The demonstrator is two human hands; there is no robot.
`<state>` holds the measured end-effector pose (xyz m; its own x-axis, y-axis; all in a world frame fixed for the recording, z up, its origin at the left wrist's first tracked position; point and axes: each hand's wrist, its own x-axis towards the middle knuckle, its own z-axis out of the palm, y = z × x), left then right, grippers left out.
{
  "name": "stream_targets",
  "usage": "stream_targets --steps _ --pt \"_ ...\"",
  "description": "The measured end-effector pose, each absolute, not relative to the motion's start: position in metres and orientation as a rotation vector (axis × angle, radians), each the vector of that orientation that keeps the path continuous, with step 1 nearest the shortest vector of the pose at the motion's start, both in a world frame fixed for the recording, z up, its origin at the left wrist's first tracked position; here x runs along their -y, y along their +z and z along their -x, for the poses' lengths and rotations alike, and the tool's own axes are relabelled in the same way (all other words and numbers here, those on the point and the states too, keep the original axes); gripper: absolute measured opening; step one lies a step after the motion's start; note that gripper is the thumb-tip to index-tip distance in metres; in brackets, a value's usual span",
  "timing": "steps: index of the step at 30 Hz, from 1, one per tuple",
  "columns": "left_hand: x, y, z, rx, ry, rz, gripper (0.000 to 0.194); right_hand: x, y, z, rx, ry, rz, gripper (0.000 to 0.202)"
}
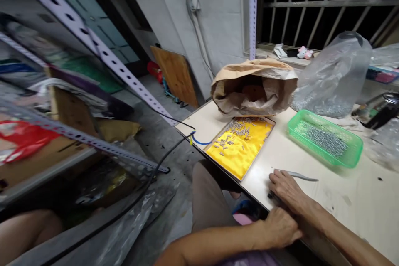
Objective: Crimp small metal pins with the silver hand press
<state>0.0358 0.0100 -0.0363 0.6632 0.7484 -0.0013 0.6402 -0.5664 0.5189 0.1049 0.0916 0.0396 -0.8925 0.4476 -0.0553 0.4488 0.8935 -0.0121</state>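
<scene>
My right hand [286, 187] rests at the table's front edge with its fingers curled together; a small dark thing [271, 195] shows beneath them, too hidden to name. A slim grey curved tool [301, 176] sticks out from behind that hand, flat on the table; I cannot tell whether the fingers touch it. Just below and nearer to me, my left hand [282, 227] is closed in a fist, and whatever is inside is hidden. To the left of both hands, a shallow tray lined with yellow cloth [237, 160] carries many small metal pins.
A green plastic basket [293, 133] of metal screws or pins stands right of the tray. Behind are an open brown paper sack [255, 70] and a clear plastic bag [336, 70]. A black cable [149, 174] crosses to the table's left corner. Metal shelving [124, 75] stands left.
</scene>
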Motion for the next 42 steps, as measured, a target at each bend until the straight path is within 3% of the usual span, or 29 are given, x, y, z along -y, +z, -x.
stream_targets --steps 9,12,15,19,24,26,30,33,35,37,40,42 --pt "-0.016 -0.035 -0.036 -1.137 0.326 -2.489 0.054 -0.094 0.020 -0.121 -3.133 -0.482 -0.874 0.021" --pt "-0.016 -0.032 -0.034 -1.120 0.356 -2.508 0.054 -0.097 0.014 -0.120 -3.138 -0.365 -0.966 0.021" --pt "-0.013 -0.034 -0.033 -1.131 0.326 -2.463 0.051 -0.097 0.019 -0.117 -3.121 -0.212 -0.775 0.023" --pt "-0.011 -0.032 -0.031 -1.140 0.304 -2.391 0.045 -0.096 0.031 -0.110 -3.038 -0.357 -0.694 0.024" --pt "-0.017 -0.015 -0.021 -0.985 0.461 -2.407 0.033 -0.116 0.050 -0.105 -3.213 -0.555 -1.164 0.021" --pt "-0.017 -0.011 -0.019 -0.944 0.598 -2.413 0.037 -0.131 0.066 -0.113 -3.357 -0.547 -1.485 0.020" --pt "-0.013 -0.006 -0.016 -0.933 0.668 -2.408 0.036 -0.166 0.105 -0.152 -3.369 -0.066 -2.225 0.018" --pt "-0.026 0.008 0.004 -1.122 0.699 -2.349 0.027 -0.195 0.119 -0.187 -3.066 0.284 -2.450 0.022" --pt "-0.047 0.021 0.031 -1.382 0.704 -2.256 0.028 -0.207 0.118 -0.204 -2.798 0.283 -2.346 0.028" --pt "-0.071 0.035 0.064 -1.929 0.614 -1.977 0.028 -0.205 0.110 -0.212 -2.706 0.287 -2.257 0.037" --pt "-0.107 0.047 0.104 -2.260 0.396 -1.669 0.028 -0.173 0.087 -0.211 -2.962 0.113 -2.093 0.050" --pt "-0.126 0.047 0.117 -2.253 0.315 -1.582 0.032 -0.139 0.067 -0.203 -3.088 -0.253 -1.932 0.053"
